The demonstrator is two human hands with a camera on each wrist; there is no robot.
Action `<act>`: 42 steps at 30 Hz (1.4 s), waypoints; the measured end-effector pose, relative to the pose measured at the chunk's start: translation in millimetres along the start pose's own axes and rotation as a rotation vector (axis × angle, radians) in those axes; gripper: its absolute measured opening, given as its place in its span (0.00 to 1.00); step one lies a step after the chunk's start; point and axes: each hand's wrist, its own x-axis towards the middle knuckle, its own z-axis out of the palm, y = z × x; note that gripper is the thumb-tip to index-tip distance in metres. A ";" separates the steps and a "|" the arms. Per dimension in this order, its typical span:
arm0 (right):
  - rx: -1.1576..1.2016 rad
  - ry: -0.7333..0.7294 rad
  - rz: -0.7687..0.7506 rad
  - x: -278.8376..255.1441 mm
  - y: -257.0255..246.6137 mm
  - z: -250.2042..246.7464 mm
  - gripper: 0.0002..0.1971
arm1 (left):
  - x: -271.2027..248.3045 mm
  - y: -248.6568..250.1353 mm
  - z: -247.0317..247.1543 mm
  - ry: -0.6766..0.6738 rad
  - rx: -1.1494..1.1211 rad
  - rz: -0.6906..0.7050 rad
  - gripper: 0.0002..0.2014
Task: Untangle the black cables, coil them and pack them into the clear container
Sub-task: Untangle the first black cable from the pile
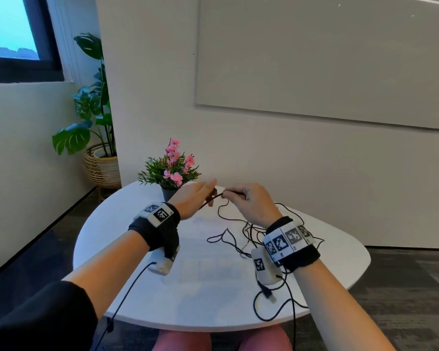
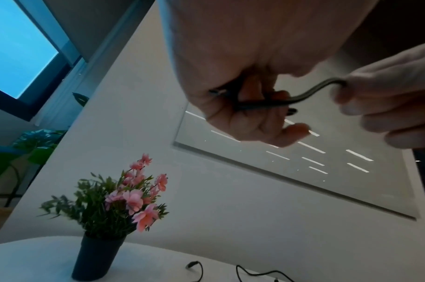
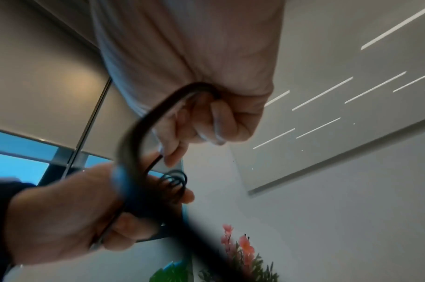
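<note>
Black cable is running taut between my hands at the frame's centre: my left hand is gripping a small wound coil, my right hand is pinching the feeding strand. The tangle is lying on the white table, right of centre. If I am pulling too fast, I judge a loop could cinch into a knot, or the trailing length could snag. I am counting one coil, one tangle, one flower pot; the strands are too crossed to count. The clear container is barely discernible, so I cannot place it.
</note>
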 end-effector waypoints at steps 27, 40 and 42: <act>0.254 -0.143 0.031 -13.2 5.5 4.9 0.09 | 21.1 3.2 -34.0 0.532 -0.818 -0.178 0.16; 0.046 0.247 -0.214 3.6 0.3 -0.6 0.06 | -15.8 19.0 -5.9 -0.152 -0.016 0.019 0.28; 0.114 0.270 -0.177 3.9 5.3 -1.3 0.05 | -17.8 15.8 -7.1 -0.214 -0.141 0.018 0.21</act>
